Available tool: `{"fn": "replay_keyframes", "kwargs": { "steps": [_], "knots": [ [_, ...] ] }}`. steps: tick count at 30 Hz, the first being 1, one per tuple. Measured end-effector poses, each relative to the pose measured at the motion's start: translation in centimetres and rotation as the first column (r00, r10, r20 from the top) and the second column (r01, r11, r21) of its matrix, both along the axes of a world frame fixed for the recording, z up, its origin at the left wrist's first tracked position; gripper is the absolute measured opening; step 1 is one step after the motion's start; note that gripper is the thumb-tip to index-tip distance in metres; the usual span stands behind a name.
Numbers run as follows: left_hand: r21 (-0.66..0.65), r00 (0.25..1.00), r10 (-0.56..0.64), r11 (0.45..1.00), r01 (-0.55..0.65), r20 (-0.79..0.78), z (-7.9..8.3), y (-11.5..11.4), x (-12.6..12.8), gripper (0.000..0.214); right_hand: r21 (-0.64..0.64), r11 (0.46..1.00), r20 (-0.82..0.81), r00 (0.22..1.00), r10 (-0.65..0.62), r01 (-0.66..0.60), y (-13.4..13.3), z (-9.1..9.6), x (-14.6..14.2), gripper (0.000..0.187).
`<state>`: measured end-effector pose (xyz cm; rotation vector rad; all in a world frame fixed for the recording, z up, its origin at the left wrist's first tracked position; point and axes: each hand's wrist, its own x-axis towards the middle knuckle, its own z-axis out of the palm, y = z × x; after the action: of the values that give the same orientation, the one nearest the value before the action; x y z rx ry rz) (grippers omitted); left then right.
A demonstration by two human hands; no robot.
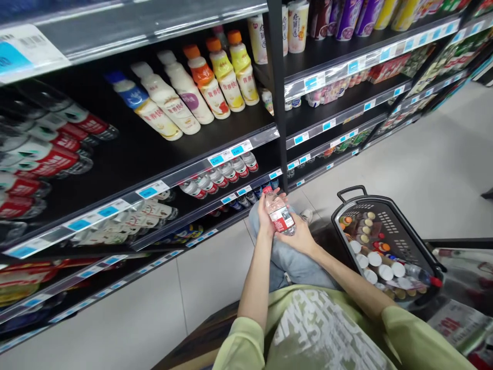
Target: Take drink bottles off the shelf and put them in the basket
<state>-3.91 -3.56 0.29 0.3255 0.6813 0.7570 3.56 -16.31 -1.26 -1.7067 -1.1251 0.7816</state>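
Note:
I hold a small clear water bottle [280, 215] with a red cap and red label over my lap, in front of the low shelves. My left hand [265, 220] is wrapped round its upper left side. My right hand [302, 237] cups it from below and behind. Matching red-label water bottles [219, 177] lie in a row on the shelf just ahead of my hands. My knees in light jeans [285, 262] are under the bottle.
A black shopping basket [404, 226] full of bottles and cups stands on the floor to my right. Milk-drink bottles [200, 87] fill the upper shelf, red-label bottles [46, 149] the far left. A black upright post [278, 92] divides the shelving. Pale floor tiles [423, 164] stretch right.

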Motion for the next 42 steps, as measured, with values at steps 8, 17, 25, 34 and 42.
{"fn": "replay_keyframes", "kwargs": {
  "steps": [8,17,25,34,42],
  "knots": [
    [0.056,0.997,0.029,0.998,-0.025,-0.066,0.2,-0.5,1.3,0.052,0.004,1.000,-0.138,0.990,-0.002,0.002,-0.8,0.0,1.5,0.064],
    [0.078,0.991,0.065,0.995,-0.055,-0.120,0.0,-0.7,1.8,0.049,0.001,1.000,-0.169,0.985,-0.017,0.018,-0.9,-0.3,1.8,0.053],
    [0.054,0.991,0.096,0.994,-0.092,-0.091,0.0,-0.8,1.7,0.046,0.000,1.000,-0.192,0.981,-0.015,0.015,-1.0,-0.2,1.8,0.050],
    [0.018,0.993,0.110,0.994,-0.109,-0.052,0.1,-0.9,1.7,0.039,0.009,0.999,-0.194,0.980,-0.030,0.033,-1.0,-0.2,1.8,0.044],
    [0.003,0.992,0.116,0.993,-0.116,-0.044,0.0,-0.8,1.9,0.037,0.006,0.999,-0.207,0.978,-0.036,0.039,-0.9,-0.3,1.8,0.042]
  ]
}}
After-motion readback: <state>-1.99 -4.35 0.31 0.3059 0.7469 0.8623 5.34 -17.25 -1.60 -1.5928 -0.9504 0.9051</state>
